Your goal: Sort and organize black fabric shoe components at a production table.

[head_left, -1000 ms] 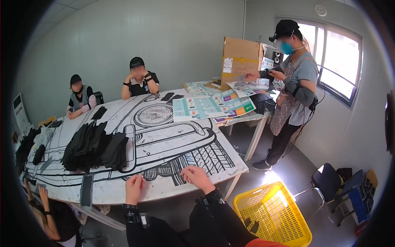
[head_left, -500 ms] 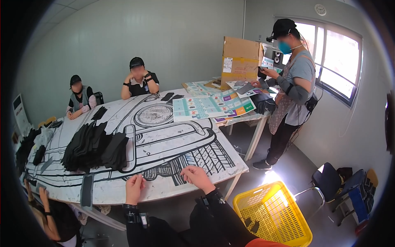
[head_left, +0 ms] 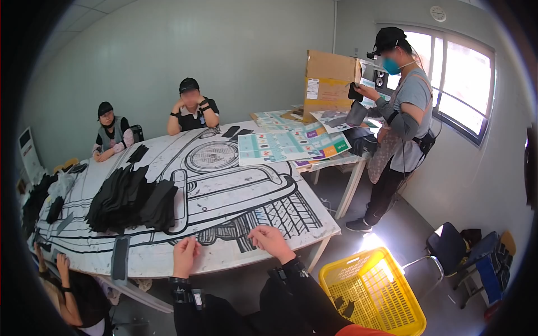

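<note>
My left hand [head_left: 185,257] is at the near edge of the white table [head_left: 224,262], its fingers curled in and nothing visible in them. A short way to its right, my right hand [head_left: 270,243] is held with bent fingers drawn together, likewise with nothing showing in it. The two hands are apart from each other. Beyond my left hand lies a thick pile of black, flat cloth-like pieces [head_left: 129,199]. A dark grey strip [head_left: 120,257] hangs over the table edge to the left.
A yellow plastic basket [head_left: 371,291] with a few dark pieces stands on the floor at right. Printed sheets [head_left: 286,147] and a cardboard box [head_left: 330,84] sit at the far right. One person [head_left: 406,112] stands there; others sit around the table. Chairs [head_left: 448,246] are at lower right.
My hands stay nearly still. The standing person at right has raised a dark flat object higher. The view has shifted slightly.
</note>
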`<state>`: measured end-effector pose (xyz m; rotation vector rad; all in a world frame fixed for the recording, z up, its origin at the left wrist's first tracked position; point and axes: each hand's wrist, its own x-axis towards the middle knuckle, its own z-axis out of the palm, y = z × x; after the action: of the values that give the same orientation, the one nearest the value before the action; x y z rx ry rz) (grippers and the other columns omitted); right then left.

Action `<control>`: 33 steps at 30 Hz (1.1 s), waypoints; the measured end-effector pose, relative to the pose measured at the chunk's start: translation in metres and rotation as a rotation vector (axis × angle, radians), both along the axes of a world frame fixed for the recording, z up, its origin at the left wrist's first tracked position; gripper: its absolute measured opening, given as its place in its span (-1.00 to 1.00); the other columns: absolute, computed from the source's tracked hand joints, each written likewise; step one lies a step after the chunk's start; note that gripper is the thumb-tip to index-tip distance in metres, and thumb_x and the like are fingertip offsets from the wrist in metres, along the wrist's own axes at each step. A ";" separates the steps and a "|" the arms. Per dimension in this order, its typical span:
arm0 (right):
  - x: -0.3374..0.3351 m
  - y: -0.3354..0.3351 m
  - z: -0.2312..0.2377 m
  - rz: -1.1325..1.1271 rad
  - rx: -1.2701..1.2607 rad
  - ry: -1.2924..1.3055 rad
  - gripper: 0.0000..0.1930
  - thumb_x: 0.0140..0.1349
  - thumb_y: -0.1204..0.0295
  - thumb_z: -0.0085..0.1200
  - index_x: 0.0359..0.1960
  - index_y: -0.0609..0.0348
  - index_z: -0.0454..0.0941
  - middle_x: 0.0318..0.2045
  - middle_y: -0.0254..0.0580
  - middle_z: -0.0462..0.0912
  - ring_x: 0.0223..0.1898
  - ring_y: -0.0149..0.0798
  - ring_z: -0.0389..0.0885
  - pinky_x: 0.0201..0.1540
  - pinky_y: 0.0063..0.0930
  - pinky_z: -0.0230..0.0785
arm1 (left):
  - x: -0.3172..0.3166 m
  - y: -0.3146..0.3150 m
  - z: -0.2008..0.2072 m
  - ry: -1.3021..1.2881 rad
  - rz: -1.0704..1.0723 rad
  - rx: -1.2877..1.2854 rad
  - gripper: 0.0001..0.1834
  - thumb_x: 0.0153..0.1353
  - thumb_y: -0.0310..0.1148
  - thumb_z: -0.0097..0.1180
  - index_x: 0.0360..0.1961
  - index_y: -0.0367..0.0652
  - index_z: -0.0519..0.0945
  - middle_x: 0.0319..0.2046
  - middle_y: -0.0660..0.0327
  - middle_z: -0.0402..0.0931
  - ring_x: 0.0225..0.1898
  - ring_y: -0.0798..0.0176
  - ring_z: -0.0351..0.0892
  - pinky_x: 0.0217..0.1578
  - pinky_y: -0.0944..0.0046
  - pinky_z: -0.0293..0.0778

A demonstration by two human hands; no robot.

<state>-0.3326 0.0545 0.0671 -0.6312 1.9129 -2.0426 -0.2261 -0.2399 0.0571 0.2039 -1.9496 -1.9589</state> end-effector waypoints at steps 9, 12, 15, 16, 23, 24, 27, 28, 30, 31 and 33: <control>-0.001 0.000 0.001 0.003 -0.007 -0.008 -0.80 0.43 0.40 0.05 -0.29 0.22 0.66 -0.55 -0.40 0.59 -0.61 -0.60 0.40 -0.52 -0.68 0.22 | -0.003 -0.001 -0.003 0.005 0.000 -0.003 -0.63 0.50 -0.21 0.05 -0.46 -0.17 0.60 -0.63 0.43 0.45 -0.59 0.59 0.34 -0.54 0.52 0.22; -0.002 0.000 0.001 -0.003 -0.002 -0.004 -0.80 0.43 0.40 0.05 -0.29 0.22 0.66 -0.56 -0.40 0.59 -0.61 -0.60 0.40 -0.52 -0.68 0.22 | -0.003 0.000 -0.002 0.007 -0.003 -0.013 -0.62 0.50 -0.21 0.05 -0.46 -0.17 0.60 -0.63 0.43 0.45 -0.59 0.59 0.34 -0.53 0.52 0.22; -0.001 -0.001 0.001 -0.008 0.002 0.003 -0.80 0.43 0.40 0.05 -0.29 0.22 0.66 -0.56 -0.40 0.59 -0.61 -0.60 0.40 -0.53 -0.68 0.22 | -0.002 -0.001 -0.002 -0.002 -0.001 -0.015 -0.62 0.50 -0.21 0.06 -0.47 -0.18 0.60 -0.63 0.43 0.46 -0.59 0.59 0.35 -0.53 0.52 0.23; 0.000 -0.001 0.002 -0.014 0.009 0.007 -0.80 0.43 0.40 0.05 -0.29 0.22 0.67 -0.56 -0.40 0.59 -0.61 -0.60 0.40 -0.53 -0.68 0.22 | -0.002 -0.001 -0.002 0.000 -0.004 -0.006 -0.62 0.50 -0.21 0.06 -0.46 -0.18 0.60 -0.62 0.42 0.46 -0.59 0.59 0.36 -0.53 0.52 0.23; 0.000 0.000 0.001 -0.018 0.006 0.005 -0.80 0.42 0.41 0.06 -0.32 0.22 0.67 -0.55 -0.39 0.60 -0.61 -0.59 0.41 -0.51 -0.68 0.24 | -0.001 0.000 0.000 0.012 -0.012 0.010 -0.63 0.49 -0.22 0.07 -0.46 -0.18 0.60 -0.60 0.42 0.47 -0.58 0.58 0.37 -0.52 0.52 0.24; -0.004 0.001 -0.003 -0.076 -0.026 0.026 -0.83 0.41 0.42 0.06 -0.25 0.23 0.66 -0.50 -0.38 0.62 -0.56 -0.58 0.44 -0.48 -0.68 0.26 | -0.001 0.001 -0.001 0.011 -0.012 0.009 -0.63 0.49 -0.22 0.07 -0.46 -0.18 0.60 -0.60 0.42 0.47 -0.58 0.58 0.37 -0.52 0.52 0.24; -0.021 0.009 -0.014 -0.403 -0.168 0.233 -0.79 0.38 0.46 0.10 -0.01 0.24 0.58 -0.28 -0.33 0.64 -0.38 -0.54 0.52 -0.34 -0.64 0.36 | -0.002 -0.004 -0.004 -0.006 0.008 0.003 -0.63 0.49 -0.22 0.07 -0.46 -0.17 0.59 -0.61 0.42 0.46 -0.58 0.58 0.36 -0.52 0.51 0.23; -0.046 0.036 -0.024 -0.611 -0.032 0.426 -0.70 0.37 0.47 0.12 0.10 0.23 0.50 -0.12 -0.29 0.59 -0.22 -0.48 0.54 -0.20 -0.59 0.41 | -0.007 -0.002 -0.002 0.001 -0.019 -0.019 -0.63 0.49 -0.22 0.07 -0.46 -0.17 0.59 -0.61 0.42 0.46 -0.58 0.59 0.35 -0.52 0.51 0.22; -0.063 0.072 0.011 -0.875 -0.419 0.301 -0.56 0.38 0.40 0.12 0.25 0.23 0.39 0.06 -0.21 0.51 0.07 -0.30 0.48 0.21 -0.39 0.32 | 0.001 -0.005 -0.006 -0.016 -0.011 -0.033 -0.63 0.49 -0.22 0.07 -0.46 -0.17 0.59 -0.62 0.43 0.46 -0.58 0.59 0.34 -0.52 0.51 0.21; -0.083 0.102 0.027 -0.978 -0.404 0.265 -0.39 0.37 0.27 0.16 0.35 0.31 0.27 0.19 -0.12 0.44 0.21 -0.23 0.41 0.34 -0.35 0.18 | 0.000 -0.002 -0.001 -0.014 -0.009 -0.032 -0.63 0.49 -0.22 0.07 -0.46 -0.17 0.60 -0.62 0.43 0.45 -0.59 0.59 0.33 -0.52 0.50 0.20; -0.117 0.133 0.060 -1.078 -0.331 0.244 -0.20 0.33 0.09 0.18 0.38 0.46 0.17 0.33 -0.02 0.31 0.34 -0.14 0.29 0.43 -0.31 -0.01 | -0.002 0.001 0.002 -0.016 -0.005 -0.029 -0.63 0.49 -0.22 0.06 -0.46 -0.17 0.60 -0.64 0.43 0.44 -0.59 0.58 0.32 -0.52 0.50 0.19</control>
<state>-0.4499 0.1878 0.1270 0.2122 2.3606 -3.0584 -0.2279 -0.2393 0.0589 0.2081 -1.9892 -1.9371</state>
